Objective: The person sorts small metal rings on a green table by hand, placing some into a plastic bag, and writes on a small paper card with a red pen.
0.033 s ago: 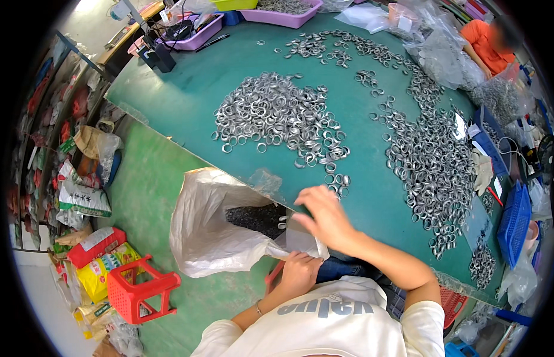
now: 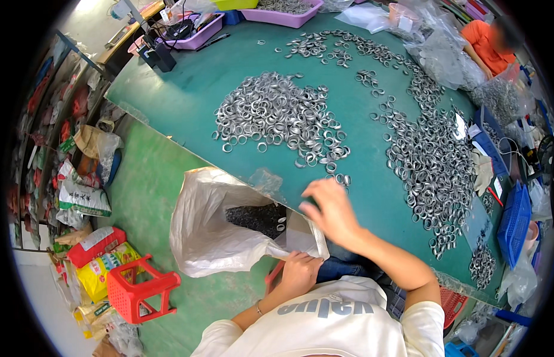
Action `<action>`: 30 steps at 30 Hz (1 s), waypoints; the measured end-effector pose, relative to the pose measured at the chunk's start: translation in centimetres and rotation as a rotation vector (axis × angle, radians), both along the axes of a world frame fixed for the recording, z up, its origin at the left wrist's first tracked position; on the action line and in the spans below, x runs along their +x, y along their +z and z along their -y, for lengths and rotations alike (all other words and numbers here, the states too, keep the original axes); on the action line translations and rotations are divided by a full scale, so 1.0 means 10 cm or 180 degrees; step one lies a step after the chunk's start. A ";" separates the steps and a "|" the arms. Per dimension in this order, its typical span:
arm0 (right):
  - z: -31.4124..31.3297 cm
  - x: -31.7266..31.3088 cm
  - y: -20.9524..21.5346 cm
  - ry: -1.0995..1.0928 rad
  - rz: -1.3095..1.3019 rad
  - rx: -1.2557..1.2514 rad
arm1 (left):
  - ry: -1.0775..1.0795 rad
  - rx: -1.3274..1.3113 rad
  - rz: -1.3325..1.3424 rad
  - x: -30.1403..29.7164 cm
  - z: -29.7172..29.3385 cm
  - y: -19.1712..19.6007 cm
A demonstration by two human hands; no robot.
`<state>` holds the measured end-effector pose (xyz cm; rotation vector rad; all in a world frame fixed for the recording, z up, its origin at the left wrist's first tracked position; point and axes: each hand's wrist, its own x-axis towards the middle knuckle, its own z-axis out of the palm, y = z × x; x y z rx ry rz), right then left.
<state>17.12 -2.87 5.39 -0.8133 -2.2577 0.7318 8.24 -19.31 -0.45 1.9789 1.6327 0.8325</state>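
We are sitting at the near edge of a green worktop (image 2: 175,110), with a pale sack (image 2: 196,241) gaping just beneath that edge and dark contents (image 2: 253,218) showing inside. Toward the worktop's right edge a wide spread of rings (image 2: 431,172) is lying; a tighter heap of rings (image 2: 268,113) is sitting further left, inward from the near edge. Our left hand (image 2: 300,272) is gripping the sack's rim, fingers curled over it. Our right hand (image 2: 333,211), slightly blurred, is shifting a little rightward, away from the mouth, fingers and thumb parted; we cannot tell whether anything is under its palm. Fewer stray rings (image 2: 342,179) are showing beside its fingertips, though it may be covering some. A couple of loose rings (image 2: 281,224) are now appearing slightly lower in the sack's mouth, so we are judging that rings are passing over the edge in small lots, most remaining on the worktop.
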 end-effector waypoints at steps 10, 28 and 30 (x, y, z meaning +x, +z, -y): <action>-0.49 0.19 0.03 -0.1155 0.0627 0.0688 | 0.0011 -0.0095 0.0033 -0.01 0.01 0.01; -0.24 -0.04 0.13 -0.0429 0.0279 0.0579 | 0.0035 -0.0044 -0.0009 -0.02 0.01 0.02; -0.02 -0.11 0.16 0.0002 -0.0022 0.0123 | -0.0003 -0.0013 0.0012 0.00 0.00 0.02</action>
